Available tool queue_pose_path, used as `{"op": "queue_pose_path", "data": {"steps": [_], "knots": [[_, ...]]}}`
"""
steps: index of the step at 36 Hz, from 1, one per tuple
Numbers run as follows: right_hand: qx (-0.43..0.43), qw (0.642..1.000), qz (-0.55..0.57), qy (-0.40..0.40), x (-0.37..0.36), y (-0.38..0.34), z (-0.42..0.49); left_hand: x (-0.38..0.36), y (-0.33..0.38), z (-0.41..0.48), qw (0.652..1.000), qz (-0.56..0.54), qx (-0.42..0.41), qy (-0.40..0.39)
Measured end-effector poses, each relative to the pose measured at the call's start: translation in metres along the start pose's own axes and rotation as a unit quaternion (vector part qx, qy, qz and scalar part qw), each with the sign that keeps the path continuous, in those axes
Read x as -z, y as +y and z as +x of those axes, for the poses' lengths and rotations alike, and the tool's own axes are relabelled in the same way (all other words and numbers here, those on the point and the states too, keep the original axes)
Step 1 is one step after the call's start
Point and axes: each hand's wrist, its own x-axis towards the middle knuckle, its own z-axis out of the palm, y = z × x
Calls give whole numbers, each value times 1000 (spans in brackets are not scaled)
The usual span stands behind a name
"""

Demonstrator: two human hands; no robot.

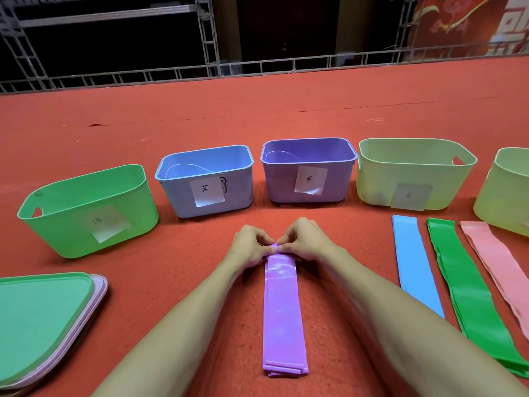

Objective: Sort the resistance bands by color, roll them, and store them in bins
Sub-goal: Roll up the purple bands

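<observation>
Purple resistance band — glossy, flat on red carpet, far end pinched between both hands — left, right.

Glossy, smooth purple band — matt plastic bins — rough red carpet.

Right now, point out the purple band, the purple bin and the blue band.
purple band [282,310], head view, middle of the flat strip.
purple bin [282,181], head view, front wall.
blue band [412,262], head view, mid-strip.
</observation>
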Motion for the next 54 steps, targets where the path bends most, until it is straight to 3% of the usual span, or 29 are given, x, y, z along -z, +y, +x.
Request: {"op": "queue_pose_path", "data": {"steps": [21, 31, 37, 42, 54], "knots": [[-26, 1000, -8, 10, -1, -14, -10, -6, 1, -12, 999, -24, -5, 24], [-36, 999, -25, 4, 2, -23, -15, 4, 9, -12, 999, -16, -1, -28], [-26, 999, -32, 12, 0, -21, -22, -5, 4, -15, 999, -48, 19, 17], [-24, 999, -30, 22, -3, -20, -26, 2, 3, -19, 998, -19, 24, -52], [1, 1000, 19, 8, 3, -11, -32, 2, 12, -25, 998, 49, 16, -29]]}}
